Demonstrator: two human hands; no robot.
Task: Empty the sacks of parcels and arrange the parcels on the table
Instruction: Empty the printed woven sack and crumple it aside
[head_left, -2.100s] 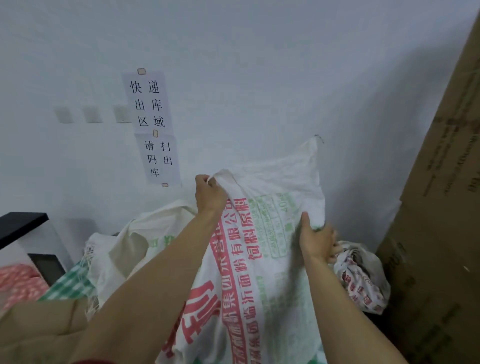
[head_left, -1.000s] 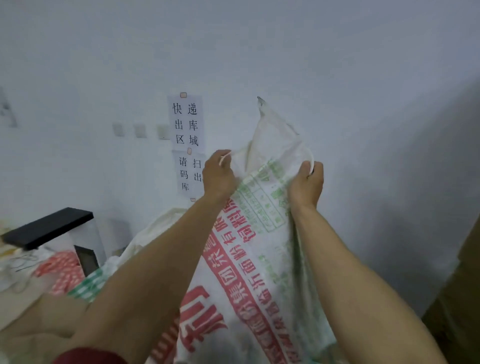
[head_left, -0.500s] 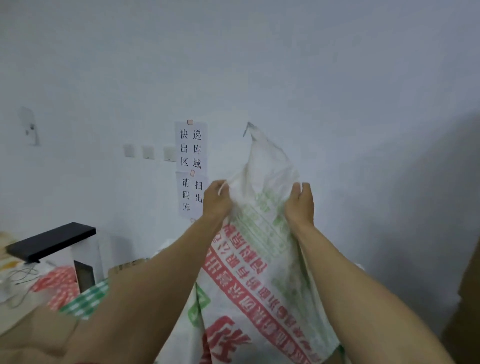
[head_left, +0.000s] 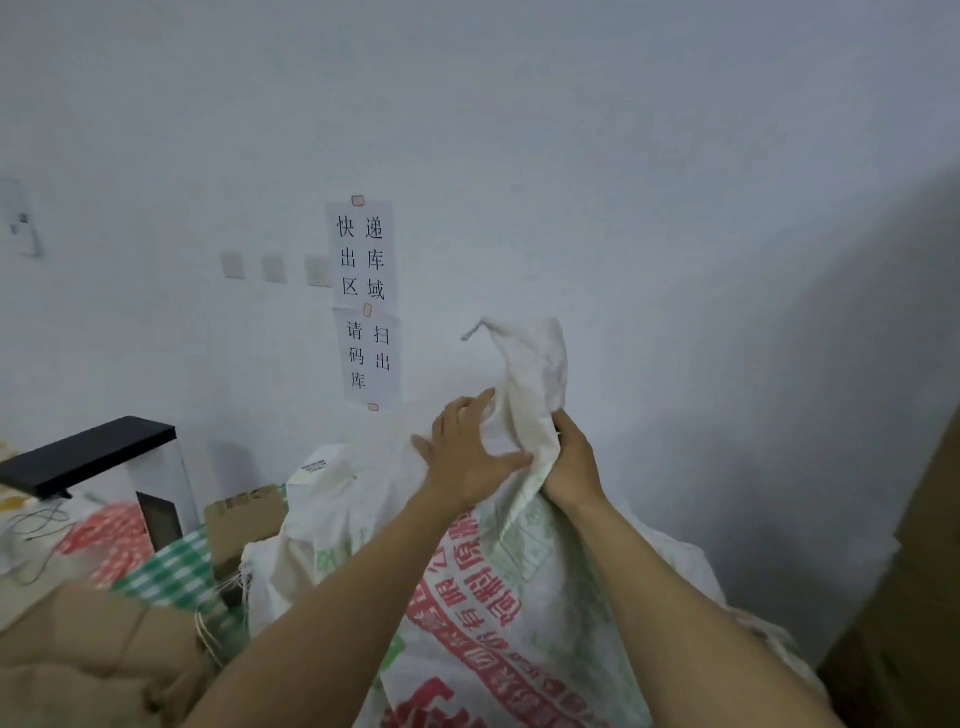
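— Well, where was the sack (head_left: 498, 597) at that moment?
— Directly in front of me, between my two forearms, before the white wall. Its printed body fell toward 6 o'clock and its gathered neck (head_left: 535, 374) rose toward 12 o'clock, so the long axis was nearly upright.
— And your hands?
— My right hand (head_left: 571, 462) was at 3 o'clock of the neck, the fingers curled round the bunched cloth and holding it. My left hand (head_left: 467, 457) was at 9 o'clock, the fingers wide and straight. It only lay flat on the cloth, with the thumb pressed across it.
— Which hand was nearer to the free end?
— Both touched the neck at almost the same height, and the free end stood just above them. I judged that the next move turned on this: the loose end was above my fingers and the weight was below them. Whether that end was the mouth, I could not tell, and the contents were hidden from me.
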